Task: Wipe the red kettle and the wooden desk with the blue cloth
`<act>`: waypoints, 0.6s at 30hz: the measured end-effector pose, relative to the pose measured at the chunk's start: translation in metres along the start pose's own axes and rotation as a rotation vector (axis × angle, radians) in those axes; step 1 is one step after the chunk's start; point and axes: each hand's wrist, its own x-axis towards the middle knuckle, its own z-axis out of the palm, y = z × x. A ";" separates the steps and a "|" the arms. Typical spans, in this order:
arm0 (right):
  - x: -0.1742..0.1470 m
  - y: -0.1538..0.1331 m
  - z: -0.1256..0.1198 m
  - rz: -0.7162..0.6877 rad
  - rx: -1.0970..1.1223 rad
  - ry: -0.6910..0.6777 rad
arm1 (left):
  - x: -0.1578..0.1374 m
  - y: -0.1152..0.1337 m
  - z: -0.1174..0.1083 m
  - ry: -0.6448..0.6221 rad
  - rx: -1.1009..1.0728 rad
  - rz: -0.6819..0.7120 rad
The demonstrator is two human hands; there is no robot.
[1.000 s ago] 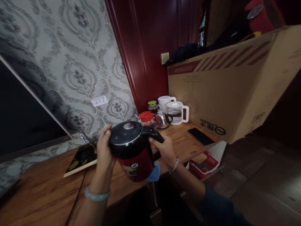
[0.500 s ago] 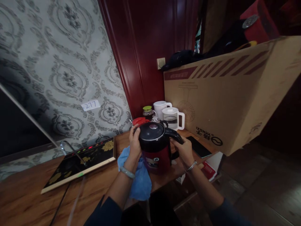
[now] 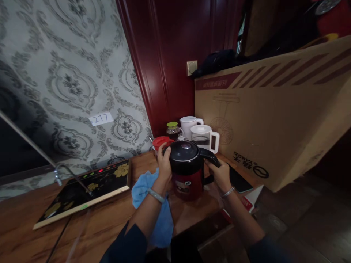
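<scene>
An electric kettle [image 3: 189, 182] with a dark red body and a black lid stands upright near the table's front edge. My right hand [image 3: 221, 173] is closed around its black handle at the right. My left hand [image 3: 164, 162] presses against the kettle's upper left side, fingers curved by the lid's rim. Under my left forearm lies a crumpled blue cloth [image 3: 145, 186], partly hanging over the edge. Just behind the kettle are a red-lidded pot [image 3: 161, 141], a green-lidded glass jug [image 3: 172, 126], a white jug [image 3: 188, 124] and a clear jug with a white handle [image 3: 203, 135].
A black induction cooktop [image 3: 109, 182] and a metal tap [image 3: 57, 173] are on the left of the wooden table [image 3: 109, 233]. At right, a big cardboard box [image 3: 263, 120] rises beside a dark flat slab [image 3: 240, 179]. A red-and-white box [image 3: 251, 201] sits below the edge.
The kettle has shifted a little to the right, away from the blue cloth, with both my hands still on it. My view has turned slightly.
</scene>
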 end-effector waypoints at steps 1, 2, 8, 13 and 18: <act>0.004 0.003 0.000 0.003 -0.001 0.007 | 0.003 -0.003 0.003 0.011 0.009 0.007; 0.008 0.006 0.000 0.007 -0.003 0.015 | 0.006 -0.006 0.005 0.026 0.012 0.016; 0.036 0.011 0.004 0.046 0.010 0.046 | 0.017 -0.027 0.019 0.054 -0.002 0.063; 0.056 0.020 0.006 0.057 0.023 0.038 | -0.014 -0.038 0.015 -0.007 0.026 0.070; 0.068 0.027 0.007 0.042 0.014 0.050 | -0.048 -0.051 0.006 -0.082 0.223 0.100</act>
